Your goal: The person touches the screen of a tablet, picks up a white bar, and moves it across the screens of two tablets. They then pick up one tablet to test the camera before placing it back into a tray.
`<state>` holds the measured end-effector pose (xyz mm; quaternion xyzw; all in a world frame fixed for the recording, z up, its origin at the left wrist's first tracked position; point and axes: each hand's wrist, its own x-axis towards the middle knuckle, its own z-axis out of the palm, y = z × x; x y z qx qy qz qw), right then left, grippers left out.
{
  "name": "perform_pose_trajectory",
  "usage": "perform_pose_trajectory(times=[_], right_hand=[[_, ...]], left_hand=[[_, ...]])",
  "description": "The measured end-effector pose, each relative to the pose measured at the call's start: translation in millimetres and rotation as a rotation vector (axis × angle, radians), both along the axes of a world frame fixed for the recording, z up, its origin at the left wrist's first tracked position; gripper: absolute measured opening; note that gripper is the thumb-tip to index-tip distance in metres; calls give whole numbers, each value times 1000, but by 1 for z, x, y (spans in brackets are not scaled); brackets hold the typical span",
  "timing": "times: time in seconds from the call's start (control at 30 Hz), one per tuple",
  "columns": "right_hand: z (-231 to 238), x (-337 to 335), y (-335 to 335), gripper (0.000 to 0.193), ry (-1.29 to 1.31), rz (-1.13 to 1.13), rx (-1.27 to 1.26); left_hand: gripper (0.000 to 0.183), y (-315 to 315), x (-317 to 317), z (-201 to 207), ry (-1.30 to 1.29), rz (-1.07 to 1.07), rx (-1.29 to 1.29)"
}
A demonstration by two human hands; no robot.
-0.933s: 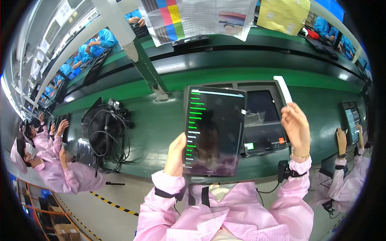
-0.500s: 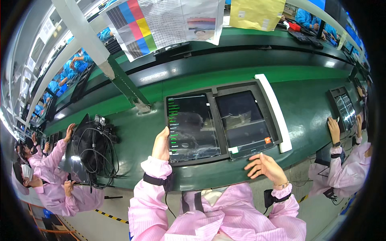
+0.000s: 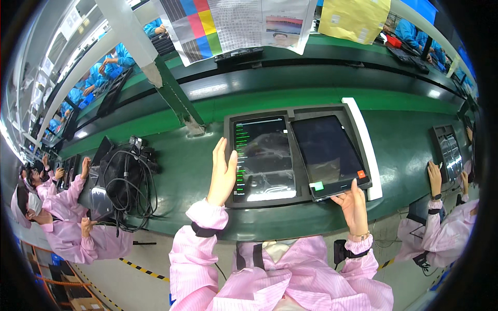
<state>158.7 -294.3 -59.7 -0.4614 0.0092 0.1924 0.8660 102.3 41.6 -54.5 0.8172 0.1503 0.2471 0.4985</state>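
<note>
Two black tablets lie side by side in a dark foam tray in front of me. The left tablet has a lit screen with lines of small green text. My left hand rests at its left edge, fingers stretched out, holding nothing. The right tablet shows a dark screen with a green patch and an orange patch near its lower corners. My right hand grips its near edge by the lower right corner, with some fingers under it. That tablet sits askew, its near end over the tray's rim.
A white strip runs along the tray's right side. Left on the green bench lies a heap of black cables. A metal post stands behind, near hanging printed sheets. Co-workers in pink sit on both sides.
My right hand has moved onto the right tablet's near edge and taken hold. That tablet has turned askew in the tray. My left hand's fingers now stretch out along the left tablet.
</note>
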Motion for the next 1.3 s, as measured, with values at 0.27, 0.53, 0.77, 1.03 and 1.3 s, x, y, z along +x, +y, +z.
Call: perform_pose_trajectory(times=[0.27, 0.53, 0.77, 1.03, 1.3], right_hand=[[2, -15, 8, 18, -67, -138, 33], [7, -67, 25, 20, -227, 18, -105], [25, -39, 25, 22, -1109, 610, -700], [110, 11, 89, 41, -756, 322, -254], [102, 14, 114, 41, -935, 54, -140]], left_hand=[[41, -46, -25, 6, 55, -425, -283], [49, -112, -23, 23, -127, -507, -1206], [45, -72, -52, 19, -233, -241, -1120], [49, -61, -87, -4, -244, -273, -1094], [49, -68, -96, -6, -193, -379, -1204]])
